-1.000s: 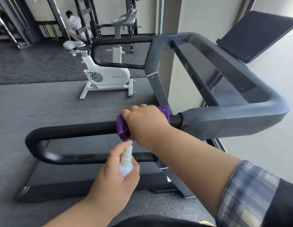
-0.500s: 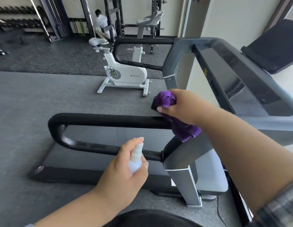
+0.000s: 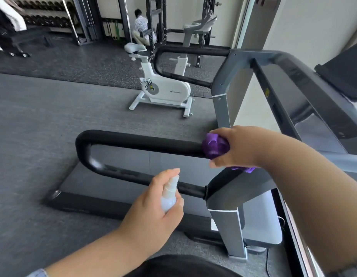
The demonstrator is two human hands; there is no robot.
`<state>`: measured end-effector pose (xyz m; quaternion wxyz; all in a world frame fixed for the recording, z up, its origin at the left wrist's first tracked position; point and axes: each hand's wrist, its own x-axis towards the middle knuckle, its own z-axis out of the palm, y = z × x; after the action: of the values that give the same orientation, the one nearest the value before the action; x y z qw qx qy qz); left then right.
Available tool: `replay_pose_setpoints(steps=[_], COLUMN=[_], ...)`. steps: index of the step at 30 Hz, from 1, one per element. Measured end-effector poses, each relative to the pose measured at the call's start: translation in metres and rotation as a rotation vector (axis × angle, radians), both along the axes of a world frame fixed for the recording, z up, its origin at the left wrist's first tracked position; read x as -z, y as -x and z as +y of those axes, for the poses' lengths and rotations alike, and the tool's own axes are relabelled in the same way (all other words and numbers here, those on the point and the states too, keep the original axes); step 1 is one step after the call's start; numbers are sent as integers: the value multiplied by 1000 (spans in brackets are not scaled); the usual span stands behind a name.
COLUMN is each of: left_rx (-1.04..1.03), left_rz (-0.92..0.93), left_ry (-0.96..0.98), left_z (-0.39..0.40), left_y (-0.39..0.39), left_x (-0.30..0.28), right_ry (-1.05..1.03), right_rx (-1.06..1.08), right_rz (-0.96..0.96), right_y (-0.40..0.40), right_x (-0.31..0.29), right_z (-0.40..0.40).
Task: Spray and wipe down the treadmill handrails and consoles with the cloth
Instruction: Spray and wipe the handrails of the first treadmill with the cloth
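Note:
A black padded handrail (image 3: 137, 142) loops out from the grey treadmill frame (image 3: 225, 198) in front of me. My right hand (image 3: 239, 146) grips a purple cloth (image 3: 214, 145) wrapped around the rail's upper bar, close to where it meets the frame. A corner of the cloth hangs below my wrist. My left hand (image 3: 153, 212) holds a small white spray bottle (image 3: 169, 192) upright below the rail's lower bar, index finger on the nozzle. The far handrail (image 3: 185, 50) and the dark console (image 3: 305, 92) lie beyond, at the upper right.
A white exercise bike (image 3: 165, 90) stands on the grey floor past the treadmill. Weight racks and a dumbbell rack line the back wall, where a person (image 3: 140, 27) crouches. A dark screen (image 3: 345, 74) sits at the right edge.
My right hand slid the cloth along the upper bar toward the frame end, lifted briefly, and now clasps the bar again. The view shifted left and down. The left hand kept the bottle steady.

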<state>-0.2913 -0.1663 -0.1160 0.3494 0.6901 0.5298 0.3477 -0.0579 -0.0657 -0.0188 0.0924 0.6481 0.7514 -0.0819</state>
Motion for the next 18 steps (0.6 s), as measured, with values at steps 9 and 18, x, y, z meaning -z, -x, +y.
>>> replay_pose_setpoints(steps=[9, 18], left_rx=[14, 32], left_rz=[-19, -41], left_ry=[6, -33], left_z=[8, 23], left_y=[18, 35], left_x=[5, 13], right_ry=[-56, -230], right_rx=[-38, -177], right_rz=[54, 55], right_y=[-12, 24], right_x=[-1, 33], right_z=[2, 7])
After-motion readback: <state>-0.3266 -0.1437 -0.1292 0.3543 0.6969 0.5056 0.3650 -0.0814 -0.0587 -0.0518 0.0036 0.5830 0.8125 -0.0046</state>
